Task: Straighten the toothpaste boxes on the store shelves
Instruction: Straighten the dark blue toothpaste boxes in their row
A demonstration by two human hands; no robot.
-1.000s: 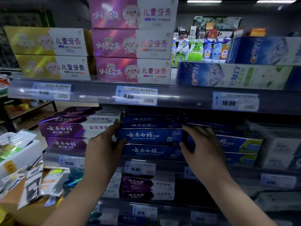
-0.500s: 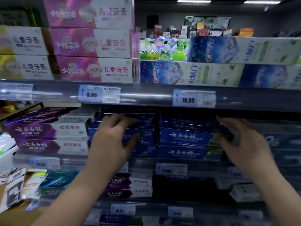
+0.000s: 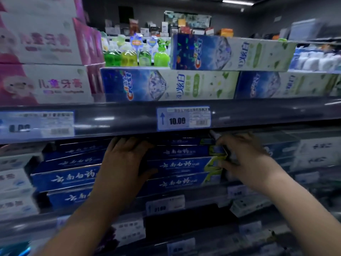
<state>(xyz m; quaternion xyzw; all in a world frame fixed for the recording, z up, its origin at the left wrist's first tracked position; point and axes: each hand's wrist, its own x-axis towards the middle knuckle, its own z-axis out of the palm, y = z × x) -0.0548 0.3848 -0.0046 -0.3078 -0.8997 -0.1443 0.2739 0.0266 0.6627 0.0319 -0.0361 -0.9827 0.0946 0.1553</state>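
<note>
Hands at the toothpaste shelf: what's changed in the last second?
Both hands shifted right, off the all-blue stack onto the neighbouring blue-and-green stack. The left hand now rests against that stack's left end, and the right hand is at its right end, its grip too blurred to tell. The Crest boxes on the shelf above stayed put.

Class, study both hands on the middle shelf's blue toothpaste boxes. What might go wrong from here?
1. The left hand presses and the right hand grips the stack of dark blue cardboard toothpaste boxes with green ends. Squeezing from both sides might buckle it or spill it forward.
2. The neighbouring plain blue cardboard boxes lie skewed beside the left hand. A careless sweep of that arm could nudge them off the shelf.
</note>
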